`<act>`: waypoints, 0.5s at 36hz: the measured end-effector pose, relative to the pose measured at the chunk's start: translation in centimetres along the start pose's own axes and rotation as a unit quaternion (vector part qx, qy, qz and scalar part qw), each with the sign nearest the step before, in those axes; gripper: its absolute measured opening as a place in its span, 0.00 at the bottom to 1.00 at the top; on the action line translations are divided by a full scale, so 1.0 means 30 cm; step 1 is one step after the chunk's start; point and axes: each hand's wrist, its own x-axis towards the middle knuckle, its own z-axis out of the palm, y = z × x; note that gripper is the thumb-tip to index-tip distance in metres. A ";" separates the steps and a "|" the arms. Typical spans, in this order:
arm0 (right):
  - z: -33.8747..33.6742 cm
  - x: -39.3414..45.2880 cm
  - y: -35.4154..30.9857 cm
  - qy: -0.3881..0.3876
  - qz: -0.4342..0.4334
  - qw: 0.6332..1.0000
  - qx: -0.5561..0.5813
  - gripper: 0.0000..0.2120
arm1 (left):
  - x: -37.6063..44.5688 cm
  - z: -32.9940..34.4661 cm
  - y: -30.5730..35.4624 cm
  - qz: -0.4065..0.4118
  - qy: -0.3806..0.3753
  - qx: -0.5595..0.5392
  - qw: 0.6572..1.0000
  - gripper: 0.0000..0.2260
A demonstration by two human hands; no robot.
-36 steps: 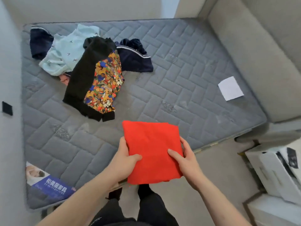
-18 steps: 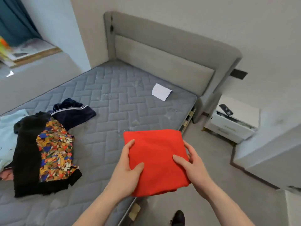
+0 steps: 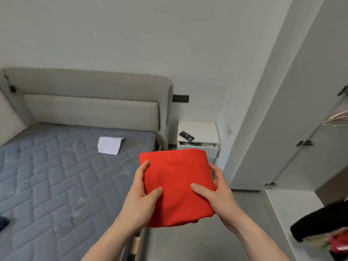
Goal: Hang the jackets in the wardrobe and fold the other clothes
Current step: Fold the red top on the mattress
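The 2 hands, left hand [image 3: 142,194] and right hand [image 3: 216,193], gripped the folded red garment [image 3: 177,187] by its side edges, level, over the bed [image 3: 56,178] edge. The open wardrobe [image 3: 323,147] stood right of the garment, nearer the right hand.

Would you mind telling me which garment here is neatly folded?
The red one, held in both hands; the black one at right lies crumpled.
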 end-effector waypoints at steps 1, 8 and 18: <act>-0.041 0.016 -0.013 0.012 -0.006 1.000 0.001 0.40 | 0.032 0.039 0.019 0.005 -0.008 0.001 1.000 0.35; -0.282 0.118 -0.093 0.099 -0.030 0.994 0.019 0.34 | 0.243 0.286 0.147 0.044 -0.073 0.008 0.996 0.34; -0.513 0.336 -0.262 0.225 -0.082 0.970 0.051 0.36 | 0.635 0.559 0.412 0.101 -0.184 0.022 0.977 0.34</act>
